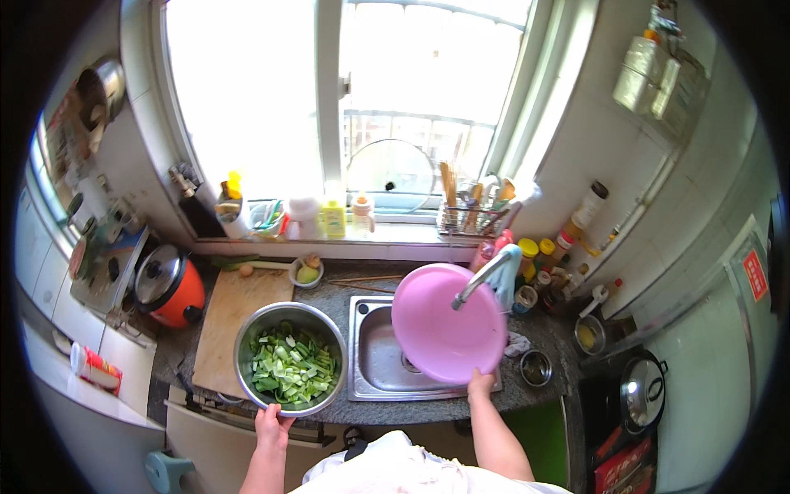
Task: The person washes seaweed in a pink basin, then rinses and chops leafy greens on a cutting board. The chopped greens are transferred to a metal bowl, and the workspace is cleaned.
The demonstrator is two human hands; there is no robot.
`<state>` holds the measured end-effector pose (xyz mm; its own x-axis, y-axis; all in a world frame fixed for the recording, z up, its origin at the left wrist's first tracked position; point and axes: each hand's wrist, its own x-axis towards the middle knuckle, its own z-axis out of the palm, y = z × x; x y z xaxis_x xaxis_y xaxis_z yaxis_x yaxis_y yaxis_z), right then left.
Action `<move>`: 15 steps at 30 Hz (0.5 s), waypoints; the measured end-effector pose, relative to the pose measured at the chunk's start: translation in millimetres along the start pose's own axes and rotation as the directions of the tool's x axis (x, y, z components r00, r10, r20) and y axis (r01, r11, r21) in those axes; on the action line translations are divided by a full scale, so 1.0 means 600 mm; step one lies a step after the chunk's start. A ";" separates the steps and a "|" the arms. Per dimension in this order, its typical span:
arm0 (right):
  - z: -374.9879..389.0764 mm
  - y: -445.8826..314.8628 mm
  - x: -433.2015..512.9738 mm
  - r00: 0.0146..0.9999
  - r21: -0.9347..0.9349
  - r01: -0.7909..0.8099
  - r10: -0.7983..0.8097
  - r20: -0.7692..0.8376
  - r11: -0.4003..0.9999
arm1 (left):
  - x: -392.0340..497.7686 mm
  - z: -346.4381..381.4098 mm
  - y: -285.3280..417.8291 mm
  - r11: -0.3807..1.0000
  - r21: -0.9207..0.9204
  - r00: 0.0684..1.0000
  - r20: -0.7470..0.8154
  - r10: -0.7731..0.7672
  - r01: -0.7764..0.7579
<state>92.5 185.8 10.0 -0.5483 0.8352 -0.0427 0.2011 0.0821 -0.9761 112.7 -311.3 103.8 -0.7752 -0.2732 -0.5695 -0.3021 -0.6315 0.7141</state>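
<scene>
My left hand (273,426) grips the near rim of a stainless steel bowl (244,355). Chopped green leafy vegetables (293,367) fill the bottom of that bowl, which overlaps the right part of a wooden cutting board (234,309). On the other side, my right hand (481,388) holds the near rim of a pink plastic basin (444,346). The basin appears to hold nothing and covers much of the stainless steel sink (376,352). A metal faucet (484,278) reaches over the basin.
An orange rice cooker (179,290) stands left of the board. Behind the board are an egg (246,270) and a small white bowl (307,272); chopsticks (364,283) lie nearby. Sauce bottles (549,278), a small metal bowl (536,368) and a lidded pan (643,395) are at right.
</scene>
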 end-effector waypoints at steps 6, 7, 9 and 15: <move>0.015 0.009 -0.045 0.835 0.013 -0.471 0.441 0.330 0.882 | -0.027 0.064 0.015 0.973 0.227 0.985 0.156 -0.068 0.031; 0.015 0.012 -0.061 0.746 0.099 -0.586 0.488 0.453 0.804 | -0.040 0.078 0.020 0.960 0.274 0.979 0.177 -0.099 0.048; 0.027 0.024 -0.092 0.714 0.103 -0.589 0.456 0.531 0.802 | -0.059 0.109 0.025 0.938 0.328 0.932 0.292 -0.213 0.111; 0.049 0.056 -0.117 0.467 0.467 -0.882 0.253 0.847 0.064 | -0.138 0.280 -0.009 0.725 0.591 0.710 0.335 -0.620 0.354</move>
<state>114.0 113.7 -26.1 -0.8928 -0.0500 -0.4476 0.1176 -0.9852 -0.1245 85.4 -163.1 215.5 -0.5488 0.4405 -0.7104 -0.8213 -0.1262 0.5563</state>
